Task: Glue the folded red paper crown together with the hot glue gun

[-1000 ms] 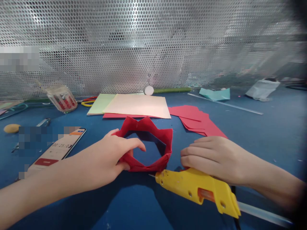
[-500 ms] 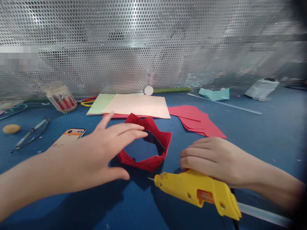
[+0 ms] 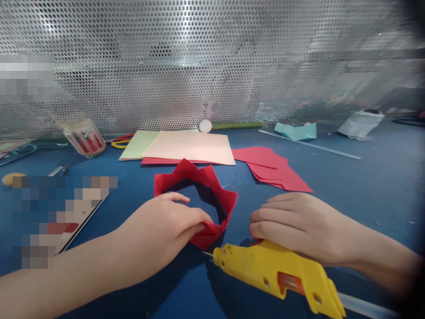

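A ring of folded red paper [image 3: 226,192] with a pointed upper edge stands on the blue table in front of me. My left hand [image 3: 169,226] pinches its near wall between thumb and fingers, hiding part of the near left side. In my right hand [image 3: 295,221], at the right, is a yellow hot glue gun [image 3: 265,270], its handle mostly hidden under the curled fingers. The metal nozzle points left, just short of the ring's near lower edge and apart from it. A clear glue stick [image 3: 365,305] protrudes from the back of the gun.
Behind the ring lie cream paper sheets [image 3: 192,146], and to their right several red paper pieces [image 3: 274,166]. A glass jar [image 3: 84,137] and scissors [image 3: 122,141] are at the back left. A phone [image 3: 83,221], partly pixelated, lies left. A perforated metal screen [image 3: 212,66] closes off the back.
My left hand has come down and right from hovering open over the ring, closing on its near wall. The ring has shifted slightly. The glue gun has barely moved.
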Motion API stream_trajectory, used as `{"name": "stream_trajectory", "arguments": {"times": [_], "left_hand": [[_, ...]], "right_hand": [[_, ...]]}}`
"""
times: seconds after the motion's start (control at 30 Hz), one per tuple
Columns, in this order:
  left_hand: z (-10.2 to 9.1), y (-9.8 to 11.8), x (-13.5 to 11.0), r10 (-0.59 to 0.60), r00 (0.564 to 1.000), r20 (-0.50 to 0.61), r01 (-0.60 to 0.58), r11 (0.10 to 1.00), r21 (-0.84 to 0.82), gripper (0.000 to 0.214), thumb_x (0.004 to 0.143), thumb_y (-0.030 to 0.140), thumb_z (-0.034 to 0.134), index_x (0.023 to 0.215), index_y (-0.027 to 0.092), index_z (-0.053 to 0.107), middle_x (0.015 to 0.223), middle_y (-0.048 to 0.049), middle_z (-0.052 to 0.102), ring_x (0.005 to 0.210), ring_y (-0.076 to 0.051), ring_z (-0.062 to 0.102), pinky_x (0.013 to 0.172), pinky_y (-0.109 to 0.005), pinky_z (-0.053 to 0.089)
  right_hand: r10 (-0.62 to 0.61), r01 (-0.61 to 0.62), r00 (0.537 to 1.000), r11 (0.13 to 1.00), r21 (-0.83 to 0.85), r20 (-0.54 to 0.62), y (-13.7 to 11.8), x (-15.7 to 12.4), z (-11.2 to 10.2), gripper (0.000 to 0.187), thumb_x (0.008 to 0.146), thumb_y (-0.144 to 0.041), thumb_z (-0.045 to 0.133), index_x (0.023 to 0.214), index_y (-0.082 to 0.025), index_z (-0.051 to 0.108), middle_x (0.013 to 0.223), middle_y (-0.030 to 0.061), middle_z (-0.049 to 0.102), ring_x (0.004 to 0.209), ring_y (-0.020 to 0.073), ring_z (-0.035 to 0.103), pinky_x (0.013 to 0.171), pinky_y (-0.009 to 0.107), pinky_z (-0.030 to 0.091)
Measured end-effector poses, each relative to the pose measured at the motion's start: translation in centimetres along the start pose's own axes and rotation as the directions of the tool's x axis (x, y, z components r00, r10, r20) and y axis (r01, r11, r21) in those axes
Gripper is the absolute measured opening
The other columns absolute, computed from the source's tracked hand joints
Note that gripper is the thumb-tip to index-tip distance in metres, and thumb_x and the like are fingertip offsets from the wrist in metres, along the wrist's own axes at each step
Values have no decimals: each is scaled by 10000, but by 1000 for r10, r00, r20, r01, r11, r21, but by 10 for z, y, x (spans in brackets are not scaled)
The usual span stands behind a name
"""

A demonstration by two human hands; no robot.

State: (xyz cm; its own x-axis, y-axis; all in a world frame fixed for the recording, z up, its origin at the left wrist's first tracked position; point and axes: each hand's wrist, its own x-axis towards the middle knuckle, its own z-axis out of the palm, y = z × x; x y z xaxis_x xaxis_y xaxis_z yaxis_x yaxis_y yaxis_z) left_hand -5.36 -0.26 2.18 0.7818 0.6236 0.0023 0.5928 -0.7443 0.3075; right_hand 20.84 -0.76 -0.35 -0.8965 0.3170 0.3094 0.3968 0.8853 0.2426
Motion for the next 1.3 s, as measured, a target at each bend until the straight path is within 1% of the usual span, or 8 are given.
{"name": "stream_trajectory", "arguments": {"times": [0.13, 0.33, 0.43, 0.53, 0.73, 0.93, 1.07, 1.3], "left_hand": [[-2, 0, -1, -1, 1000, -6, 1, 1000, 19, 392, 870, 11, 388, 1029, 248, 657, 974, 79, 738, 909, -110, 669, 1112, -332, 349], [-20, -2, -12, -23, 1000, 18, 21, 992, 125, 366, 788, 11, 365, 863, 280, 600, 833, 99, 673, 760, -100, 641, 1147, -444, 265], [-20, -2, -19, -44, 999, -15, 46, 984, 170, 451, 758, 35, 366, 1038, 312, 587, 962, 50, 685, 842, -149, 667, 984, -354, 454], [-16, 0, -22, -99, 995, 15, 98, 991, 90, 428, 817, 116, 393, 1168, 324, 522, 977, 25, 693, 836, -171, 678, 783, -264, 521], [-12, -3, -18, -145, 988, 51, 145, 989, 13, 286, 906, 169, 335, 1009, 301, 567, 673, 64, 638, 496, -107, 577, 647, -221, 495], [-13, -8, -14, -112, 990, 82, 119, 988, -96, 343, 906, 130, 351, 1102, 300, 575, 952, 28, 683, 834, -143, 664, 779, -237, 509], [-13, -2, -17, -154, 982, 112, 173, 968, -182, 422, 879, 96, 370, 1145, 349, 578, 1023, 49, 697, 873, -143, 682, 789, -228, 522], [-8, 7, -21, -202, 967, 152, 238, 932, -275, 467, 834, 84, 403, 1155, 359, 600, 1080, 42, 705, 979, -160, 679, 842, -221, 524]], "right_hand": [[-38, 39, 998, 999, 20, -49, 3, -1, -1, 308, 1010, -131, 237, 851, -192, 494, 728, 7, 642, 626, 118, 547, 563, 280, 377], [-40, 41, 999, 998, 48, -16, 4, -3, 1, 306, 1014, -136, 201, 880, -192, 471, 746, 17, 645, 625, 125, 527, 558, 288, 366], [-37, 38, 999, 996, 76, -9, 4, -5, 3, 270, 1018, -150, 203, 905, -197, 444, 759, 14, 647, 632, 130, 522, 563, 288, 368], [-35, 35, 999, 995, 90, -3, 4, -6, 2, 244, 1024, -164, 199, 936, -202, 424, 775, 11, 651, 652, 130, 534, 577, 282, 378], [-31, 30, 1000, 997, 72, 4, 4, -6, 0, 242, 1026, -167, 185, 941, -207, 408, 779, 12, 655, 634, 129, 531, 573, 277, 379], [34, -24, 998, 988, 155, -57, 3, -8, 7, 218, 1024, -183, 220, 973, -209, 430, 821, 22, 644, 683, 136, 503, 627, 270, 390], [98, -72, 988, 975, 209, -117, 1, -8, 9, 188, 1023, -224, 270, 990, -202, 453, 833, 34, 634, 721, 136, 491, 655, 262, 397], [87, -77, 984, 995, 67, -154, -8, 0, 5, 277, 1021, -172, 202, 956, -203, 470, 776, 9, 661, 641, 142, 506, 610, 286, 399]]}}
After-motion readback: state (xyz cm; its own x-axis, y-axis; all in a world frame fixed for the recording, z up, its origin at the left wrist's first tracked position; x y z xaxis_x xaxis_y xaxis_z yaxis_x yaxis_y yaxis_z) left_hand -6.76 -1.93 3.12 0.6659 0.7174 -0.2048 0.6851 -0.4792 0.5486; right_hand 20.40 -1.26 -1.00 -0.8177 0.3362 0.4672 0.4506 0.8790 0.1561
